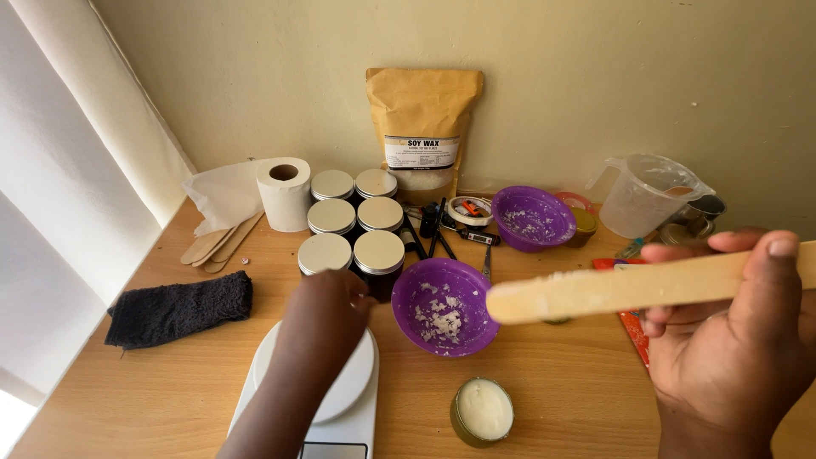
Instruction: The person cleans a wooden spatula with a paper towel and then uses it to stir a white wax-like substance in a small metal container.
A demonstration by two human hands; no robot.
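- Where the head view looks down on the wooden table point(552, 391), the right hand point(731, 340) is raised near the camera, fingers and thumb closed on a flat wooden stick point(612, 289).
- Stick lies roughly level, its rounded end over the near purple bowl point(444, 308).
- Left hand point(327, 310) reaches over the white scale point(327, 391), fingers curled downward beside the bowl's rim; whether it grips anything cannot be told.
- Near bowl holds white wax flakes.
- Small tin point(482, 412) of pale set wax stands in front of the bowl, apart from both hands.
- Six lidded jars point(353, 223) stand in two rows behind the left hand.
- Further back: second purple bowl point(533, 218), kraft pouch point(423, 127) against the wall, clear jug point(646, 195).
- Left side: tissue roll point(284, 194), spare sticks point(219, 242), dark cloth point(178, 308).
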